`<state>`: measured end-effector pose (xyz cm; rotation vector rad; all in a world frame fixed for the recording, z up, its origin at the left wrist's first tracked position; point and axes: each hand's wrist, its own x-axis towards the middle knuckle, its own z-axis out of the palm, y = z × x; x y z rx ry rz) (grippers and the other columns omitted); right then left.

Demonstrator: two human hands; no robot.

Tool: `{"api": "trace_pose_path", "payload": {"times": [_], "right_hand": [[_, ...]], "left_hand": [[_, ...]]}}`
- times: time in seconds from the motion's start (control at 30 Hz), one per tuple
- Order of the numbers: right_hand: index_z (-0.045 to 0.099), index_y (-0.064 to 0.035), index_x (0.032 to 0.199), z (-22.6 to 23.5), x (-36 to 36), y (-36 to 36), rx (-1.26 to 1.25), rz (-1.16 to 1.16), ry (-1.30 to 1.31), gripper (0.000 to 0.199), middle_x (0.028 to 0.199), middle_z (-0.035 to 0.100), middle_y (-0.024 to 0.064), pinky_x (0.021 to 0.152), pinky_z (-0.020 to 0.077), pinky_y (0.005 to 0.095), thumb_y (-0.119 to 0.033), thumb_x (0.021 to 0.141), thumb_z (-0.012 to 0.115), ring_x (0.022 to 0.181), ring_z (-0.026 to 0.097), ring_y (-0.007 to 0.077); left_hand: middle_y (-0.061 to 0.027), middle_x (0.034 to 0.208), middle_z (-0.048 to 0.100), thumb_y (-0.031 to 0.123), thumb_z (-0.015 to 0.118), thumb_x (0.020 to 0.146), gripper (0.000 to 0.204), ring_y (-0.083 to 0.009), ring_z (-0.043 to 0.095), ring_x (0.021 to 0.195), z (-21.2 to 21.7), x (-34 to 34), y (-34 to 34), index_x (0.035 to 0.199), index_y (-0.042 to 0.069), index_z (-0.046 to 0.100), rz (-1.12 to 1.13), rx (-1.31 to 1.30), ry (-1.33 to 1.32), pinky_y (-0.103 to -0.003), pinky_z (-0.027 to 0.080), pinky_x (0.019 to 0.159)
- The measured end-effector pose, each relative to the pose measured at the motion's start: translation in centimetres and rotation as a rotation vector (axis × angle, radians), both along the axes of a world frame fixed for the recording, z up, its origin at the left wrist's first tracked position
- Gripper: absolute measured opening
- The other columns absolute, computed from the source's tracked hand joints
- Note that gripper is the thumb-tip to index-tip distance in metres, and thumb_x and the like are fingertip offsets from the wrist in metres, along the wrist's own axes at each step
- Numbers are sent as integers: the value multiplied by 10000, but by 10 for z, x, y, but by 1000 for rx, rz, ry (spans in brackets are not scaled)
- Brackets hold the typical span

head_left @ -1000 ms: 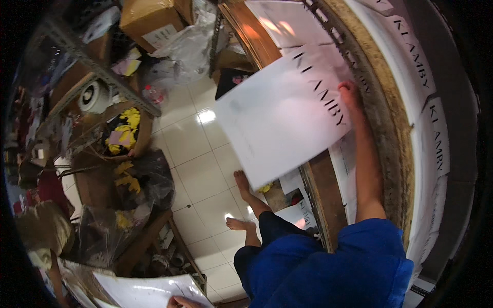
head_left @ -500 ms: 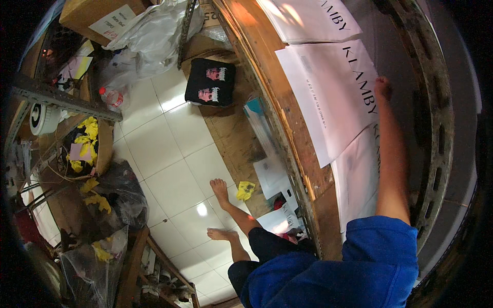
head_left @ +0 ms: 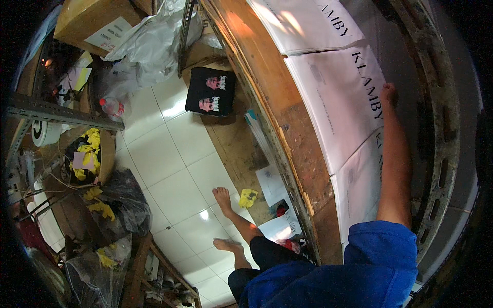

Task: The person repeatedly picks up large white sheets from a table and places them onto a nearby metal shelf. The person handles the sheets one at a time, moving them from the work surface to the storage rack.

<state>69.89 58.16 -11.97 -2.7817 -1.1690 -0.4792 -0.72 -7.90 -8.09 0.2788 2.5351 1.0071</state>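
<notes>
The white printed sheet (head_left: 341, 102) lies flat on the wooden tabletop (head_left: 267, 82), at about one o'clock in the view, one of a row of like sheets: another white sheet (head_left: 308, 23) lies just beyond it toward twelve o'clock, their edges touching or nearly so, and a third sheet (head_left: 359, 179) runs under its near edge toward four o'clock. The right hand (head_left: 389, 93) rests on the far right edge of the middle sheet, at about two o'clock, the arm stretched straight out from a blue sleeve (head_left: 382, 246); the fingers look curled down against the paper, but whether they pinch the edge or only press on it cannot be told at this size. The left hand is out of view. Down on the white tiled floor (head_left: 169, 169) the person's bare feet (head_left: 226, 197) stand at about six o'clock, with a crumpled yellow scrap (head_left: 248, 197) just beside them. A folded black garment (head_left: 211, 91) with a printed front lies at eleven o'clock, near the tabletop's edge. A cardboard box (head_left: 84, 23) and a heap of clear plastic bags (head_left: 149, 43) sit at the top left.
</notes>
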Motion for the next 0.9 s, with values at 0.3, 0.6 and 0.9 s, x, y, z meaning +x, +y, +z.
{"api": "trace_pose_path", "payload": {"times": [0.3, 0.6, 0.9], "right_hand": [[594, -42, 906, -25, -242, -45, 607, 1049, 266, 115, 1064, 616, 131, 921, 423, 406, -5, 836, 511, 1013, 565, 305], [589, -20, 994, 19, -500, -355, -35, 899, 1928, 117, 851, 604, 41, 686, 509, 255, -39, 927, 493, 759, 584, 100], [564, -65, 991, -21, -490, -563, -478, 748, 1924, 93, 780, 560, 25, 581, 454, 247, -121, 920, 539, 657, 531, 112]], "left_hand": [[-197, 1036, 569, 361, 481, 943, 424, -305, 561, 901, 0, 15, -27, 1098, -30, 536, 77, 160, -88, -418, 463, 845], [-191, 1075, 565, 380, 454, 953, 447, -299, 561, 933, -3, -24, -64, 1136, -22, 523, 333, 436, 52, -417, 460, 869], [-115, 961, 568, 37, 563, 852, 182, -204, 567, 877, 97, -25, -144, 1029, -1, 582, -108, 472, 320, -302, 454, 784]]}}
